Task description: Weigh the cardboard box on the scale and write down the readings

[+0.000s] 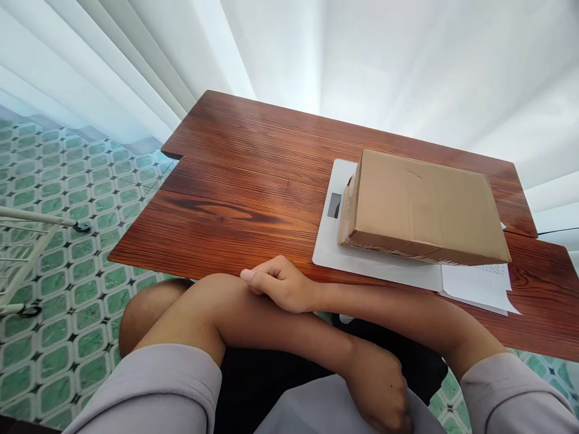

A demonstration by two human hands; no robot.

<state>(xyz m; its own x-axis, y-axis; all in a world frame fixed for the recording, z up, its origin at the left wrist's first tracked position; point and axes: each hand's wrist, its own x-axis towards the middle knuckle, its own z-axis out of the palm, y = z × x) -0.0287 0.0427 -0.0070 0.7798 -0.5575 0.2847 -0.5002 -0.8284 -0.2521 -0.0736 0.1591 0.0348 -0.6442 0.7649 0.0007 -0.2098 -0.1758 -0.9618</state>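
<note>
My forearms are crossed in front of me at the table's near edge. My right hand (283, 283) rests on my left forearm near the elbow, its fingers curled and the thumb laid along them, with nothing seen in it. Low in the view, over my lap and against the grey shirt (312, 410), my left hand (380, 386) is bent into a fist, its fingertips turned out of sight. Nearest to the hands on the table is a closed brown cardboard box (420, 202), lying on a flat white scale (323, 244) with a small grey display (334, 205). Neither hand touches them.
Printed white sheets (474, 286) stick out from beneath the box and scale at the right. The dark reddish wooden table (244, 157) has stepped ends. White curtains (280, 48) hang behind it. A white wheeled rack (31, 259) stands on the green tiled floor (99, 289) at left.
</note>
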